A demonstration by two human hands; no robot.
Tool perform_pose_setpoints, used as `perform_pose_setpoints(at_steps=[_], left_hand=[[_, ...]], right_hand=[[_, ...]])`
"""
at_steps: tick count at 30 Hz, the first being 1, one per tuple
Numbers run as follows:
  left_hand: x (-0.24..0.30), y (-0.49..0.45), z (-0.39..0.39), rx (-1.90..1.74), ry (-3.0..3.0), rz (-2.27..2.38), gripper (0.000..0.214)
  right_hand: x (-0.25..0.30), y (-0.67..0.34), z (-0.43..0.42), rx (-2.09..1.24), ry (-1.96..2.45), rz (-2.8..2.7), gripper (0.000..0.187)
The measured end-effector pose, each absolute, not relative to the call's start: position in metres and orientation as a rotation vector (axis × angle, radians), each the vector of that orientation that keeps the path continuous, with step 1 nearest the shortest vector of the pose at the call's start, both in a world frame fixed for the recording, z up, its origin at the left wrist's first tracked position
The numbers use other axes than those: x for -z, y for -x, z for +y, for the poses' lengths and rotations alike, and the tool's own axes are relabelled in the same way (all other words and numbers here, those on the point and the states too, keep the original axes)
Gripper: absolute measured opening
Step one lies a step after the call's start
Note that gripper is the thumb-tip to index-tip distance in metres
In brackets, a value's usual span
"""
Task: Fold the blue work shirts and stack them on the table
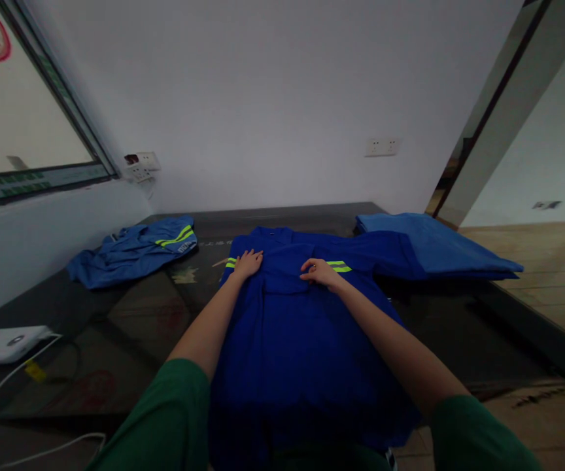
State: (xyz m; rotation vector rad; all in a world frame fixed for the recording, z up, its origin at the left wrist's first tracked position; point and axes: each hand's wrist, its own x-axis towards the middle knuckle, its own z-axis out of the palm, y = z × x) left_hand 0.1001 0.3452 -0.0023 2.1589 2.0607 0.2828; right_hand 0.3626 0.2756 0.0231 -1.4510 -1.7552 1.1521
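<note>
A blue work jacket (307,353) with yellow-green reflective stripes lies spread over the dark table, collar toward the wall, its lower part reaching the near edge. Its right-hand sleeve (393,252) stretches out sideways, while on the left the cloth appears folded inward across the chest. My left hand (249,263) rests flat on the left chest area, fingers extended. On the chest to the right, beside a reflective stripe (339,266), my right hand (319,271) has its fingers curled together at the jacket's cloth. The exact pinch is hard to see.
A crumpled lighter-blue garment (140,248) lies at the back left of the table (145,314). Folded blue cloth (439,245) sits at the right, under the sleeve's end. A white device (10,345) with a cable is at the left edge; a wall (273,111) stands behind.
</note>
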Motion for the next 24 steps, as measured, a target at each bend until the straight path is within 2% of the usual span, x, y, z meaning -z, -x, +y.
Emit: perform_pose_setpoints(at_steps=[8, 19, 24], left_hand=[[0.01, -0.096, 0.348, -0.21, -2.148, 2.054, 0.054], [0.015, -0.094, 0.352, -0.299, -2.108, 2.079, 0.052], [0.013, -0.081, 0.356, -0.33, -2.124, 2.012, 0.049]], right_hand=[[-0.03, -0.361, 0.255, -1.192, 1.45, -1.886, 0.016], [-0.039, -0.365, 0.245, -1.47, 1.38, -1.876, 0.036], [-0.034, -0.36, 0.245, -1.502, 1.318, -1.866, 0.036]])
